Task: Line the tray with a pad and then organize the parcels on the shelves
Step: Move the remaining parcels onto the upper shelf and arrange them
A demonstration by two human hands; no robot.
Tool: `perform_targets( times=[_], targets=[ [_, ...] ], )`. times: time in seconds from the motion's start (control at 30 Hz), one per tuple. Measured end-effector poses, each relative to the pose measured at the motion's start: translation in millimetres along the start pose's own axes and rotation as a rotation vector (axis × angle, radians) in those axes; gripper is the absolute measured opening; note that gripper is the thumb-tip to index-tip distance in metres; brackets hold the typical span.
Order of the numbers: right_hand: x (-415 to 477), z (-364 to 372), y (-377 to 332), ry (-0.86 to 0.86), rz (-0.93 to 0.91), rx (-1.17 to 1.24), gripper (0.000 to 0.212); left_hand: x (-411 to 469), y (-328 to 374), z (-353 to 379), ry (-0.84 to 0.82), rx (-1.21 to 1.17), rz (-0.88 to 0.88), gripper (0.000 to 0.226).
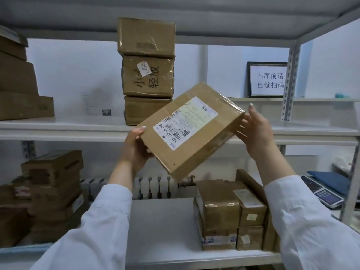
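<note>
I hold a flat brown cardboard parcel (196,141) with a white shipping label, tilted in the air in front of the middle shelf (78,131). My left hand (134,147) grips its lower left corner, thumb on top. My right hand (255,129) presses against its upper right end, fingers spread. On the middle shelf behind it stands a stack of three brown boxes (147,71), partly hidden at the bottom by the held parcel. A group of small taped parcels (229,215) sits on the lower shelf (161,230) at the right.
Stacked boxes (19,84) fill the left end of the middle shelf, and more boxes (52,188) pile up at the lower left. A framed sign (268,79) stands at the right behind a metal upright (290,80). A scale with keypad (325,193) and blue folder lie far right.
</note>
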State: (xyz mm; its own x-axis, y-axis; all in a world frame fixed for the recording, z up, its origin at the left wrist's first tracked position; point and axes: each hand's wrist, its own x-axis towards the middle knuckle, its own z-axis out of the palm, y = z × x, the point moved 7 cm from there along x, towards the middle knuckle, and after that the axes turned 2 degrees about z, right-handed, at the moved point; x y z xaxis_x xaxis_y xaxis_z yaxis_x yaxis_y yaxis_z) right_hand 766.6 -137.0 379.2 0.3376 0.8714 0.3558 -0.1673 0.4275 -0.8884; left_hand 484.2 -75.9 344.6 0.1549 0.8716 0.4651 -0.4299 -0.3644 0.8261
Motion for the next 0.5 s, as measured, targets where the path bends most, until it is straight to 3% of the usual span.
perform_targets(
  times=[0.13,0.2,0.3,0.4,0.5],
  targets=[
    [4,2,4,0.010,-0.063,-0.135,0.038,-3,3,18,0.129,-0.067,-0.004,0.079],
    [6,10,5,-0.091,-0.078,-0.140,0.038,-2,2,32,0.154,-0.097,-0.018,0.065],
    [11,25,4,-0.245,-0.119,-0.195,0.053,1,0,51,0.211,-0.107,-0.040,0.026],
    [15,39,2,-0.380,-0.160,-0.222,0.076,5,0,67,0.283,-0.118,-0.071,0.026],
    [19,44,-2,-0.488,-0.187,-0.171,0.086,10,2,75,0.344,-0.148,-0.074,0.029]
  ],
)
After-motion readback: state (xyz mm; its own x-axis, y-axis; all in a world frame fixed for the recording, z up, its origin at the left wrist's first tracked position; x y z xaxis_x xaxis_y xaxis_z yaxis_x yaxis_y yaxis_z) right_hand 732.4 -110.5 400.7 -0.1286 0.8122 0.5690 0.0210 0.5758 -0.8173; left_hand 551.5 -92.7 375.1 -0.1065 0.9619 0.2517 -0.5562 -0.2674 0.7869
